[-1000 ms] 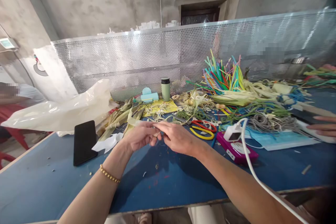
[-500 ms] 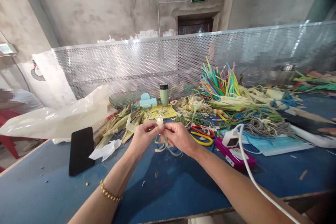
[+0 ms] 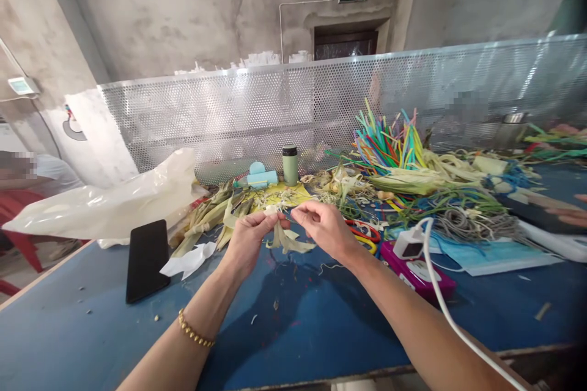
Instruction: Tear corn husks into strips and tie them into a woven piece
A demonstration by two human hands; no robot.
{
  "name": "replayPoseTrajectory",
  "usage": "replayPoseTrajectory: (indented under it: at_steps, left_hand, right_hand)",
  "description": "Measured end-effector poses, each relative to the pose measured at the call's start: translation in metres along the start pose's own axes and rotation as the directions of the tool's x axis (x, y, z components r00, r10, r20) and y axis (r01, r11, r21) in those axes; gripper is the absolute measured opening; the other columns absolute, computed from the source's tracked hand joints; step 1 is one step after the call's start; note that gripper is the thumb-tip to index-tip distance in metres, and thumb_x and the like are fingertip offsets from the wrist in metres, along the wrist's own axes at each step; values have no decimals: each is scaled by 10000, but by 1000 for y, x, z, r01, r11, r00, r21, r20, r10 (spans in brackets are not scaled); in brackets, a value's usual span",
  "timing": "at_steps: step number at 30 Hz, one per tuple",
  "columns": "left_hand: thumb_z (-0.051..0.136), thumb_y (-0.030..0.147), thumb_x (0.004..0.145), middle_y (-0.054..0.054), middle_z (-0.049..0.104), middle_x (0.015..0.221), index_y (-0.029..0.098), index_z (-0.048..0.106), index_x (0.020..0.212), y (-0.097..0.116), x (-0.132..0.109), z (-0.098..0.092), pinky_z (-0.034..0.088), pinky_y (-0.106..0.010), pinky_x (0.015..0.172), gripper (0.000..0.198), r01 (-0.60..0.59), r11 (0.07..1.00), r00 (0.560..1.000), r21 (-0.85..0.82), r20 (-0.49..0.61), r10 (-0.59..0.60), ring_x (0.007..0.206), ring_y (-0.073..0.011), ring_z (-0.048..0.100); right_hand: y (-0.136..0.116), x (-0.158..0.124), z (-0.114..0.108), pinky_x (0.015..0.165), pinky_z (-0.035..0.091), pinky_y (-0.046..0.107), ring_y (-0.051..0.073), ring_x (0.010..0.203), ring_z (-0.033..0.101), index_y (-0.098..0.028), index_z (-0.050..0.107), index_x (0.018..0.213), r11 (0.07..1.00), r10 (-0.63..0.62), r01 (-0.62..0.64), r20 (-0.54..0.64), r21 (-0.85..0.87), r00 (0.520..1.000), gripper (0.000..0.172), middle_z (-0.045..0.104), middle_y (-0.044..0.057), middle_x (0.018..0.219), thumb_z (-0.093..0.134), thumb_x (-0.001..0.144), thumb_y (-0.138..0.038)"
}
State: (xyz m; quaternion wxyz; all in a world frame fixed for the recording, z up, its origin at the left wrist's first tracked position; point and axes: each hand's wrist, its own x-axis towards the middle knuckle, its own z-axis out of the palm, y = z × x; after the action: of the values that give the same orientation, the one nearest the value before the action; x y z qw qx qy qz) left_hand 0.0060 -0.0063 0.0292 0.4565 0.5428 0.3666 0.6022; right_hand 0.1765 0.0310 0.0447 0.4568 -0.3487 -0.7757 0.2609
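1. One hand, the left (image 3: 247, 235), is pinching a pale husk piece (image 3: 285, 240) above the worktop (image 3: 293, 342).
2. Right hand (image 3: 328, 229) is now drawing away rightward; whether it's gripping thread, I cannot tell.
3. So the left is supporting the piece alone.
4. Phone (image 3: 147, 261) is lying left.

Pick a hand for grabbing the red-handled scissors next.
Right, probably: right hand is nearer the red-handled scissors; left hand grips the pale husk piece. Can't tell if right holds anything.

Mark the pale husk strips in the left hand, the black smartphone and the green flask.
Pale husk strips (image 3: 286, 242): head view, splayed lower ends.
Black smartphone (image 3: 147, 261): head view, middle of its upper face.
Green flask (image 3: 290, 169): head view, on its body.
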Motion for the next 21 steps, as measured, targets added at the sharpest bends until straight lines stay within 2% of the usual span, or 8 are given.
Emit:
replayPoseTrajectory:
  at_steps: [2, 4, 6, 10, 14, 17, 21]
  left_hand:
    - [672, 386, 813, -60, 688, 730, 133, 745, 740, 0, -1, 1, 466, -277, 779, 272, 10, 999, 996, 49, 92, -15, 717, -154, 591]
    - [650, 408, 831, -63, 679, 691, 128, 744, 717, 0, -3, 3, 470, -284, 736, 317, 29, 997, 980, 76, 192, -43, 646, -146, 574]
    - [650, 436, 828, -66, 676, 672, 124, 742, 714, 0, -4, 4, 471, -283, 699, 344, 63, 996, 966, 69, 245, -78, 610, -144, 574]
    - [714, 461, 765, -70, 667, 630, 116, 724, 719, 2, -5, 7, 482, -280, 650, 348, 179, 984, 955, -18, 245, -169, 587, -155, 605]
    - [743, 448, 738, -67, 668, 637, 115, 715, 781, 2, -5, 6, 477, -271, 594, 336, 216, 975, 955, -53, 221, -199, 567, -157, 610]
    - [733, 461, 743, -59, 671, 665, 121, 712, 792, 1, -4, 5, 451, -249, 566, 344, 171, 985, 966, 6, 196, -169, 556, -136, 581]
    - [707, 480, 762, -50, 677, 716, 127, 700, 786, 3, -5, 6, 434, -229, 592, 355, 64, 992, 975, 105, 204, -85, 601, -121, 565]
  right_hand:
    - [-1, 1, 0, 519, 402, 233, 118, 523, 543, -161, 672, 771, 997, -34, 34, -4, 68, 999, 247, 619, 5, 589, 575, 879, -361]
    - [0, 0, 2, 566, 442, 242, 123, 534, 570, -167, 666, 788, 982, -64, 46, 95, 183, 993, 237, 624, 0, 574, 557, 893, -350]
    - [3, -2, 6, 581, 467, 253, 124, 505, 576, -172, 653, 804, 961, -67, 22, 156, 274, 986, 208, 609, -14, 535, 565, 888, -340]
    - [4, -4, 8, 524, 471, 254, 123, 456, 567, -187, 625, 799, 940, -11, -36, 133, 340, 991, 173, 594, -26, 541, 592, 860, -345]
    - [3, -1, 6, 541, 473, 233, 123, 555, 594, -178, 644, 750, 964, -3, -7, 37, 267, 999, 141, 648, 7, 646, 613, 818, -297]
    - [4, 1, 5, 558, 480, 225, 121, 588, 598, -167, 648, 729, 971, 4, -3, -3, 240, 1000, 130, 659, 18, 674, 610, 803, -267]
    - [9, 0, 8, 507, 470, 222, 112, 512, 579, -170, 639, 753, 973, 6, -12, 26, 231, 1000, 116, 648, 8, 647, 576, 816, -244]
